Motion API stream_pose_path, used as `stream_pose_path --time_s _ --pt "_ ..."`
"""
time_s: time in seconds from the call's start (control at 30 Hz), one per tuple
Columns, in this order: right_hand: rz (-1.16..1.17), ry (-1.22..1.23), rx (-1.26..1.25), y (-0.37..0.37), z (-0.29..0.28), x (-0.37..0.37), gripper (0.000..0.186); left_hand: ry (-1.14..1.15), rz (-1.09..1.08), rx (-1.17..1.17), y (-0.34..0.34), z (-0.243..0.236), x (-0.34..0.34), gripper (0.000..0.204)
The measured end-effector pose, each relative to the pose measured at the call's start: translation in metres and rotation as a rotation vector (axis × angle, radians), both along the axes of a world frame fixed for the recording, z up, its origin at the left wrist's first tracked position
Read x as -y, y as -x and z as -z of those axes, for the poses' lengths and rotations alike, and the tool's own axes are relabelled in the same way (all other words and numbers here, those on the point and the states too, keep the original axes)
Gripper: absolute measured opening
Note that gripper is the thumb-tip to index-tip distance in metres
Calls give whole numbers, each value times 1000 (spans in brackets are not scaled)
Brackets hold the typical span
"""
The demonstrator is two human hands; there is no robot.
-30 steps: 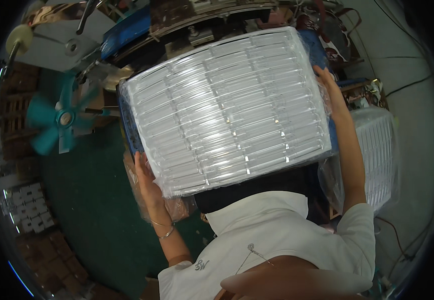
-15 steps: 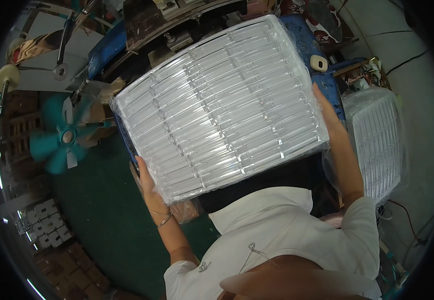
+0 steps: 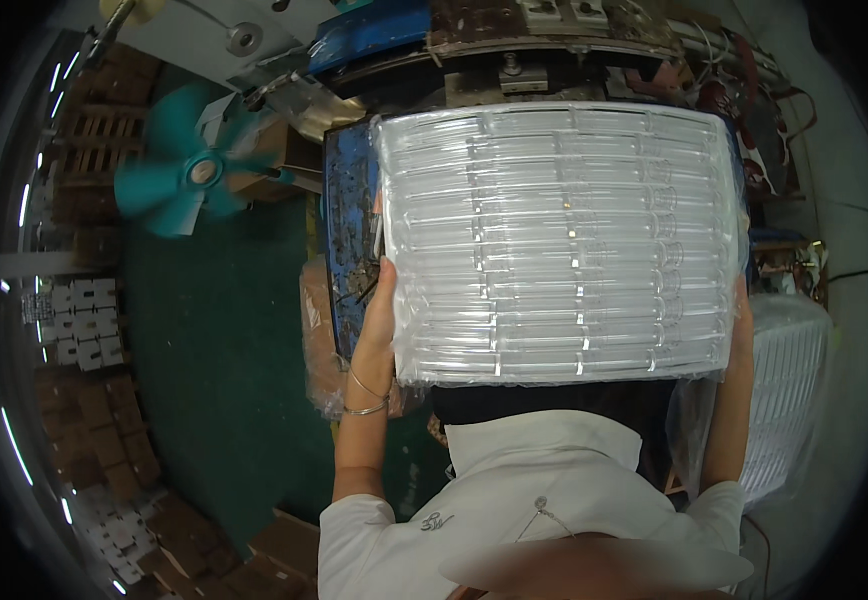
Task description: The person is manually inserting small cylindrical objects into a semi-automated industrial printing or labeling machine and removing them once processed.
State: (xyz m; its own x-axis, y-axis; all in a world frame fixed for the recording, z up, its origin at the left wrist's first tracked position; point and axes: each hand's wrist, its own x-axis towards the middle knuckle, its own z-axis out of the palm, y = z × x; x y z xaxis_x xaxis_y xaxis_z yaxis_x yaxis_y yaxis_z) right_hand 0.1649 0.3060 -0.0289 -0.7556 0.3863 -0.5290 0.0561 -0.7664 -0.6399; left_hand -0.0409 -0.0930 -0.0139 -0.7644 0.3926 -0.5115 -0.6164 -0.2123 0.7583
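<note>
A wide white tray of clear tubes (image 3: 564, 240), laid in rows and covered in clear plastic wrap, spans the space before my chest. My left hand (image 3: 382, 305) grips its left edge, thumb showing along the side and the other fingers hidden beneath. On the opposite edge my right hand (image 3: 742, 315) holds the tray, its fingers mostly hidden behind the wrap. Under and beyond the tray shows a worn blue work table (image 3: 349, 190).
At the far side stands a dark metal machine (image 3: 544, 45). A teal fan (image 3: 199, 170) spins at the left. Another plastic-wrapped tray (image 3: 789, 385) rests low at the right. Stacked cartons (image 3: 94, 430) line the left side of the green floor (image 3: 224, 330).
The tray, tilted before, is now level in view, with both hands still on its edges. My view has turned, so the fan and machine appear shifted.
</note>
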Motion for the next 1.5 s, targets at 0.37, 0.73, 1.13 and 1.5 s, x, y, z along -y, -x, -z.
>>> stream_pose_path --time_s 0.37,0.73,1.13,1.5 --pt "-8 -952 195 10 -61 -34 48 846 10 -1462 79 -85 -65 26" --pt "-379 -1226 -156 95 -110 24 22 1373 246 -1555 122 -66 -82 28" --pt "-643 -1424 -299 166 -135 72 19 1091 364 -1334 144 -64 -68 30" --pt "-755 -974 -380 201 -121 95 38 503 5 -1498 59 -101 -100 27"
